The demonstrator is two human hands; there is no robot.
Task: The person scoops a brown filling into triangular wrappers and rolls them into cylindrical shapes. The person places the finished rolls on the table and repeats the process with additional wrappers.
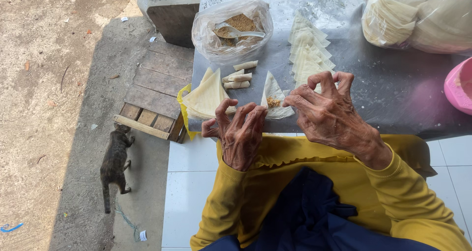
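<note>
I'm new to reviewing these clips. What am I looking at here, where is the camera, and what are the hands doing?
There is no machine here: one camera worn on a person's head looks down at their own two bare hands. The left hand and right hand pinch the near edge of a pale triangular pastry wrapper with a dab of brown filling, lying on the grey metal table. Nearby lie three small rolled pastries, a stack of cut wrappers, a row of laid-out wrappers and a clear plastic bag of brown filling with a spoon. A cat stands on the ground at left.

grey table (393,93) | wrapper sheets (309,49) | rolls (238,77) | filling bag (231,27) | pink bowl (461,86)
</note>
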